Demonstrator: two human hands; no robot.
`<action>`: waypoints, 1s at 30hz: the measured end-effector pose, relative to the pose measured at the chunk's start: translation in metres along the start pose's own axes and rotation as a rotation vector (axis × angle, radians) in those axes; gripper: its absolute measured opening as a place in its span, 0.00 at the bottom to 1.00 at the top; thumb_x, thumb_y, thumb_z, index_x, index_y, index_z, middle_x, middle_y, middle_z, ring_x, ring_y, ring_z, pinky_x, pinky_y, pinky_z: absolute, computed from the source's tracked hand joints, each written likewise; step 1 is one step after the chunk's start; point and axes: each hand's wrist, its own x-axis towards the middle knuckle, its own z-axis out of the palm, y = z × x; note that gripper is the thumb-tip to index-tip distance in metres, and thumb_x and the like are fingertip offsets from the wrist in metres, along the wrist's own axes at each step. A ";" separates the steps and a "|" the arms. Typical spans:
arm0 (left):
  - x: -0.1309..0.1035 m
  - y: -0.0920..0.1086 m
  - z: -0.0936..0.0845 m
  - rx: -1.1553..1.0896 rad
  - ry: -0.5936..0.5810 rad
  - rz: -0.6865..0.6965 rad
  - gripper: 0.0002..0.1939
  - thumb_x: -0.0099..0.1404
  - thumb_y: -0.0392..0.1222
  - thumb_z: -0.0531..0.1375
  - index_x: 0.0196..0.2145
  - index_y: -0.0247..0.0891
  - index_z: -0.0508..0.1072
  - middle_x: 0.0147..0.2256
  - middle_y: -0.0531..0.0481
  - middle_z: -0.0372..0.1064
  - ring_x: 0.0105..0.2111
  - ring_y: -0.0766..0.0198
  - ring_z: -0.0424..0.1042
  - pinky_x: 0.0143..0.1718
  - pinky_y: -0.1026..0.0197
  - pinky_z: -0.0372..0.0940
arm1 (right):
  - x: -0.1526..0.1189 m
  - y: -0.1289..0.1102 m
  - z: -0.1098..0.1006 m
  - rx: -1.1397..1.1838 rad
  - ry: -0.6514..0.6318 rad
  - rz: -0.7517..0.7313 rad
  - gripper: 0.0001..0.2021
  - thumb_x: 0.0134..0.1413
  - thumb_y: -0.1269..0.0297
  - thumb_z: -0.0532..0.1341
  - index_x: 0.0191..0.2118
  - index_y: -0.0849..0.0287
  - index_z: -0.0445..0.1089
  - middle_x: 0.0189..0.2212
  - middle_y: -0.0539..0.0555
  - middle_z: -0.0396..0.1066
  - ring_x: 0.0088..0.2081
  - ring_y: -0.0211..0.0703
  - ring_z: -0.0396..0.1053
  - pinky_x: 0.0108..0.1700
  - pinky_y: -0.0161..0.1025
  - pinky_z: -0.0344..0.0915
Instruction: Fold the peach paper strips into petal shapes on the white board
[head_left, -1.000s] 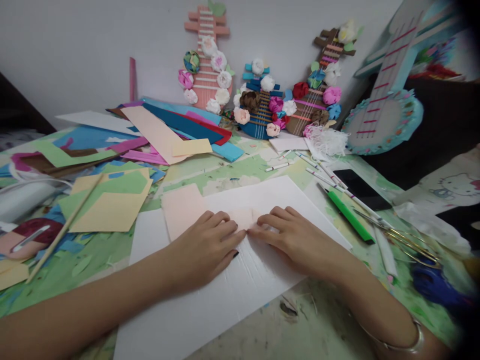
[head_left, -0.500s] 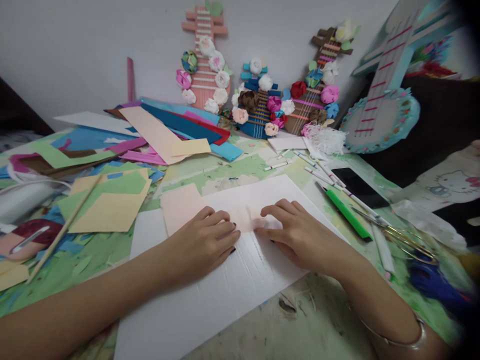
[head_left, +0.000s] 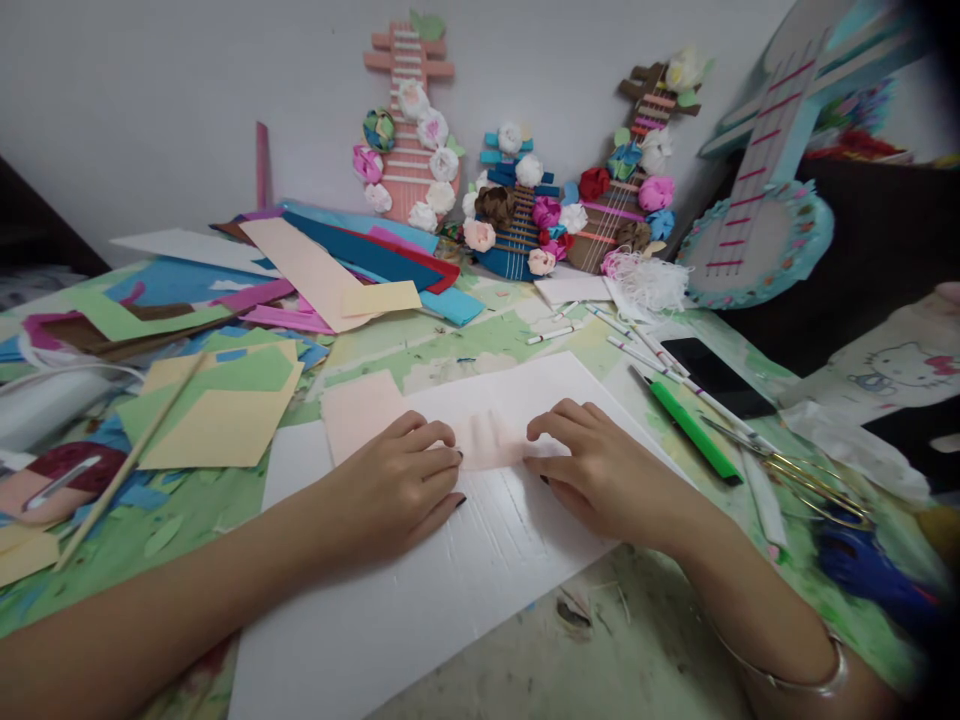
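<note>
A small strip of pale pink crepe paper point(head_left: 489, 445) stretches between my two hands, just over a white board point(head_left: 360, 610) with scored lines. Its left edge is pinched by my left hand point(head_left: 401, 475), fingers bent and partly hiding the grip. My right hand point(head_left: 607, 470) closes thumb and fingertips on the other edge. Faint upright creases run through the strip's middle. Partly under my left hand, a larger pale pink sheet point(head_left: 361, 405) lies on the board's upper left.
Coloured paper offcuts point(head_left: 300, 270) and a wooden stick point(head_left: 131, 455) lie left. On the right are a green cutter point(head_left: 694, 430), gold-handled scissors point(head_left: 810, 475) and a phone point(head_left: 716, 375). Flower-decorated paper instruments point(head_left: 517, 215) lean on the wall.
My hands have moved slightly apart, the right one a little rightward. More of the pink strip shows between them, spread wider than before.
</note>
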 end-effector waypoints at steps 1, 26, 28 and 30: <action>0.000 -0.001 0.000 -0.001 0.005 0.000 0.09 0.68 0.37 0.52 0.37 0.34 0.73 0.32 0.46 0.73 0.42 0.56 0.68 0.44 0.52 0.58 | 0.000 0.000 0.001 0.016 0.019 -0.005 0.09 0.55 0.75 0.56 0.33 0.60 0.74 0.43 0.60 0.67 0.43 0.47 0.60 0.42 0.45 0.57; 0.002 -0.011 0.002 -0.031 -0.060 0.018 0.11 0.68 0.36 0.51 0.42 0.34 0.71 0.41 0.44 0.72 0.46 0.55 0.65 0.48 0.50 0.58 | 0.008 0.000 0.017 0.077 0.135 -0.084 0.10 0.57 0.72 0.56 0.39 0.59 0.74 0.45 0.60 0.68 0.48 0.49 0.61 0.45 0.48 0.60; 0.001 -0.011 0.002 -0.034 -0.043 0.019 0.10 0.68 0.36 0.51 0.41 0.34 0.72 0.41 0.44 0.72 0.46 0.56 0.65 0.48 0.50 0.58 | 0.007 0.000 0.016 0.074 0.152 -0.087 0.09 0.55 0.73 0.57 0.35 0.58 0.75 0.46 0.60 0.68 0.48 0.50 0.60 0.45 0.49 0.60; 0.001 -0.011 0.003 -0.036 -0.025 0.018 0.10 0.68 0.36 0.51 0.40 0.34 0.72 0.41 0.44 0.73 0.46 0.56 0.66 0.48 0.50 0.59 | 0.007 0.000 0.015 0.081 0.162 -0.082 0.08 0.53 0.73 0.58 0.32 0.58 0.75 0.46 0.59 0.68 0.48 0.51 0.60 0.45 0.49 0.60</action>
